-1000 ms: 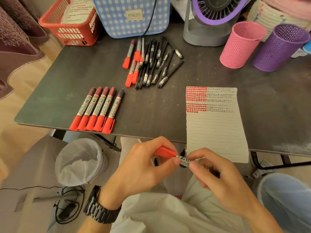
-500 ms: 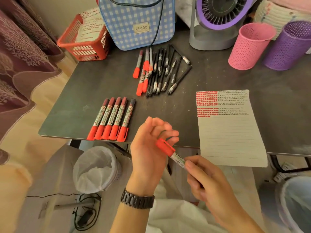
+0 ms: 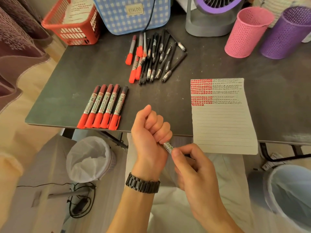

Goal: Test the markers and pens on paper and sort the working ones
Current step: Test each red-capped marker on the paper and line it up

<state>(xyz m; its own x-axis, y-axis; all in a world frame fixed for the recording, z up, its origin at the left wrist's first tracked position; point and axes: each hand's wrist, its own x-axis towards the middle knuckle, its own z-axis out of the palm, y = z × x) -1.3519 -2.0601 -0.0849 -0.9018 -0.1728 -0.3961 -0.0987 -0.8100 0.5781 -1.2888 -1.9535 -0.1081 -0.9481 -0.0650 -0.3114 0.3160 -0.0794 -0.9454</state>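
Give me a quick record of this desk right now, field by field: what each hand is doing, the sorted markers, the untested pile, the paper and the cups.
left hand: fisted around the marker's cap end
right hand: pinching the labelled marker barrel
sorted row: five red-capped markers, side by side
untested pile: red markers and black pens, mixed
lined paper sheet: red and dark test marks at top
pink mesh cup, purple mesh cup: upright, contents unseen

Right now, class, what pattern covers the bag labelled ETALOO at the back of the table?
The bag has a blue-and-white check, clearest in the head view.
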